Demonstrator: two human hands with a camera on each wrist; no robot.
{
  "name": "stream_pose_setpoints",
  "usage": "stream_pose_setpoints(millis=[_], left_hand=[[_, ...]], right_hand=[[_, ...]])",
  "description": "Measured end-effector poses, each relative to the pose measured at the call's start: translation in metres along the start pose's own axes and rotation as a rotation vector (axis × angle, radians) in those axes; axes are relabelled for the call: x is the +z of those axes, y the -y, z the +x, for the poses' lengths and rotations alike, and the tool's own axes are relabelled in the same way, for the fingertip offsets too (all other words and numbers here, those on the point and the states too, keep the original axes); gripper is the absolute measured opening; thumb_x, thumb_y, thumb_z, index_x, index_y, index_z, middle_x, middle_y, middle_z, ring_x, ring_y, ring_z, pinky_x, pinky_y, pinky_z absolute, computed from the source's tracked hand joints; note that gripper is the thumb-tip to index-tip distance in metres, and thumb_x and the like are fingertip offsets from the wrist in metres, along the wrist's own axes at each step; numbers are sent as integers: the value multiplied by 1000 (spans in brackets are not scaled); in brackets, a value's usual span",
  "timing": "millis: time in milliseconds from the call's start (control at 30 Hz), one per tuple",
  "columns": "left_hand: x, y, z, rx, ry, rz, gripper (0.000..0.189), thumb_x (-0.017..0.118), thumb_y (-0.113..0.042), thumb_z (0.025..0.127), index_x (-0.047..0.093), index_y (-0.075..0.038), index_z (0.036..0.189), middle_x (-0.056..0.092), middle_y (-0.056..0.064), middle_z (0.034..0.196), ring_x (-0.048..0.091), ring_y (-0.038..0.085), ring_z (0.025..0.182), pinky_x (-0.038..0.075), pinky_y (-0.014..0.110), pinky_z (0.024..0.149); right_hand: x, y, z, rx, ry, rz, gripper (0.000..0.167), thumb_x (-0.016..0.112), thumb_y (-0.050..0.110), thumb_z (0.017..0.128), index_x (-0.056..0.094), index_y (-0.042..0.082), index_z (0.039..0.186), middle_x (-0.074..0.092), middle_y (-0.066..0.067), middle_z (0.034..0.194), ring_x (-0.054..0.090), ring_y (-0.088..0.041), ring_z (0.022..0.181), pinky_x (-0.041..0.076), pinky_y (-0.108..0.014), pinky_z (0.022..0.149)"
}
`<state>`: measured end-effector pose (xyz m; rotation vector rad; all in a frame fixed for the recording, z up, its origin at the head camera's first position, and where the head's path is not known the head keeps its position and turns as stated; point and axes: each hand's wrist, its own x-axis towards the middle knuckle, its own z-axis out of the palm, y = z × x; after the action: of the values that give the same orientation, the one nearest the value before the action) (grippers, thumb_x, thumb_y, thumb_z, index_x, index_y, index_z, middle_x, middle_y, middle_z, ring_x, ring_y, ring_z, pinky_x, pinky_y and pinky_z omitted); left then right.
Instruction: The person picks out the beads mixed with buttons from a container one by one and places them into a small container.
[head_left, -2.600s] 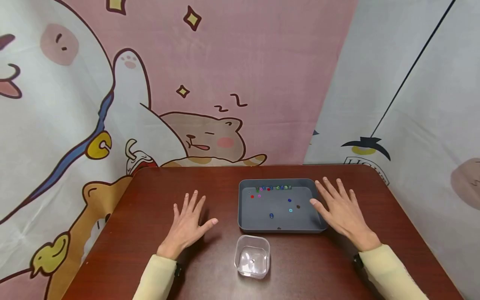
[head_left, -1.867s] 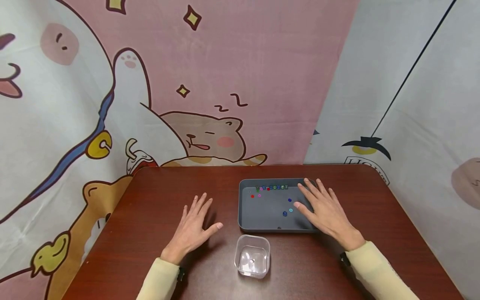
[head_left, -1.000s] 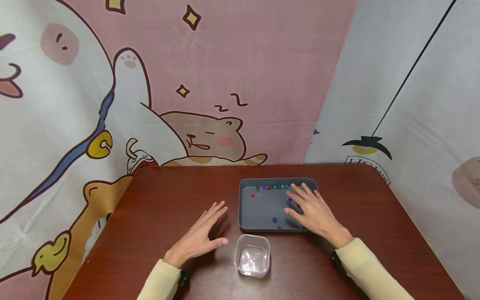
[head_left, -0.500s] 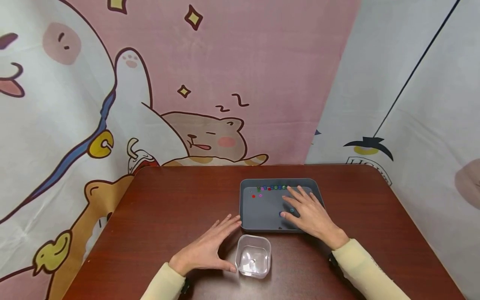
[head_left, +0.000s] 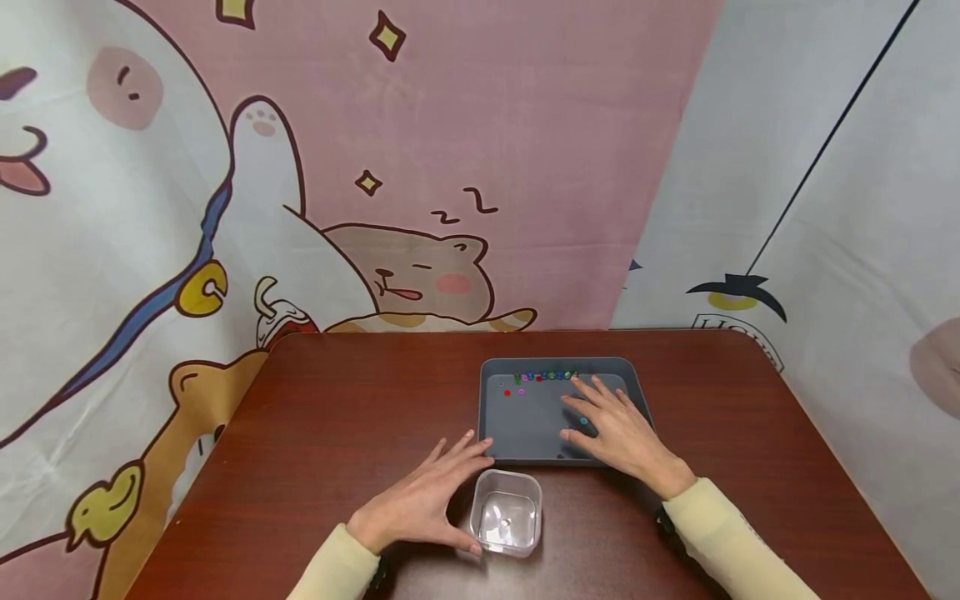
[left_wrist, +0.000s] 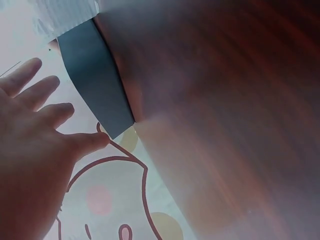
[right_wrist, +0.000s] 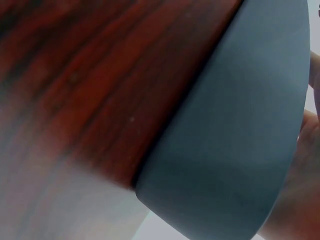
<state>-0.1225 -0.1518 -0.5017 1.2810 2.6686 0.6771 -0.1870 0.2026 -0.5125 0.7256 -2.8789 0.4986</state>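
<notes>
In the head view my left hand (head_left: pixel 420 504) is at the left side of a clear square plastic container (head_left: pixel 531 521), fingers spread and thumb apart. Its thumb is at the near left corner; whether it touches I cannot tell. My right hand (head_left: pixel 624 435) is over the right part of a grey tray (head_left: pixel 525 429), fingers apart, with no held thing visible. Small coloured beads (head_left: pixel 552 376) lie in a row along the tray's far side. A red bead (head_left: pixel 507 392), a pink ring bead (head_left: pixel 521 392) and a light blue bead (head_left: pixel 584 422) lie apart; the right hand may hide others.
The tray and container stand on a brown wooden table (head_left: pixel 360 375), the container just in front of the tray. Behind the table hangs a cartoon-printed cloth (head_left: pixel 555 167). In the right wrist view the tray's side wall (right_wrist: pixel 220 130) blocks most of the right hand.
My left hand has come rightward and nearer to the container's left side. The right hand has moved left over the tray, and a dark blue bead shifted about before being mostly covered by it.
</notes>
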Motion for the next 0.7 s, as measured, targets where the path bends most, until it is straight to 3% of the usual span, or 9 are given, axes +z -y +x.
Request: stream_pose_setpoints(millis=[200,433,700], left_hand=[[0,0,1,0,2,6,89,82,-65,78,51,-18,147,29,0,169,19,36,157,22,69,120],[0,-1,3,-2,6,7,84,80,-64,80,53,-19,145,29,-3,169,21,36,156,21,68,121],[1,-1,5,9,-8,35,116,85,-66,72,36,-7,160,29,6,169,20,36,157,21,70,120]], right_hand=[[-1,-1,-1,-4,17,8,66,76,51,91,64,12,143,42,-15,161,34,-46,148,30,-75,112],[-5,-2,-2,-19,39,24,67,80,47,89,64,11,143,42,-16,161,35,-47,148,31,-76,112],[-3,-2,0,-39,64,49,66,84,44,86,66,11,140,46,-17,158,36,-47,147,32,-76,111]])
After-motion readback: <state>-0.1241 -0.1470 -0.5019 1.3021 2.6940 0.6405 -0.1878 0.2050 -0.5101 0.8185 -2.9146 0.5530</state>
